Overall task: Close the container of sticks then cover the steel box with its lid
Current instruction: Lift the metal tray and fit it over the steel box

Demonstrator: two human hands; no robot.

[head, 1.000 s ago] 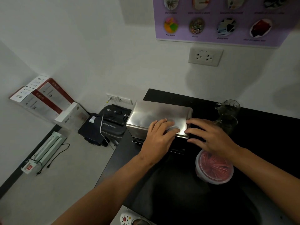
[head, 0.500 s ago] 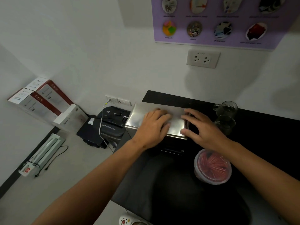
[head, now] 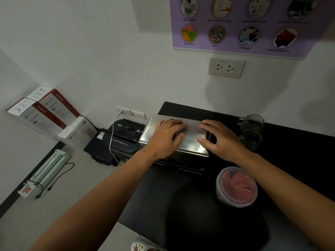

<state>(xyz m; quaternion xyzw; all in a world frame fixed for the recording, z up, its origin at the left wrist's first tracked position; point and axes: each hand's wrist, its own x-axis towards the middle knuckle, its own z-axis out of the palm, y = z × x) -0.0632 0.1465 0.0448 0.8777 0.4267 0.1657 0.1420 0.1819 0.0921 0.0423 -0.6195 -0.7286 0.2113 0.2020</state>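
A steel lid (head: 192,140) lies flat on top of the steel box (head: 181,163) at the back left of the black counter. My left hand (head: 165,139) rests palm down on the lid's left half with fingers spread. My right hand (head: 220,140) lies at the lid's right edge, thumb on top and fingers reaching over the side. The round clear container of red sticks (head: 236,186) stands near the box's front right with its clear lid on. Neither hand touches it.
Two dark glass mugs (head: 251,130) stand right of the box, close to my right hand. Left of the counter, on the floor, sit a black shredder (head: 123,140), stacked cartons (head: 45,113) and a white laminator (head: 45,171). A wall socket (head: 226,67) is above.
Both hands slid farther back and apart across the steel lid. The lid now sits lower and squarer on the box. The stick container has not moved.
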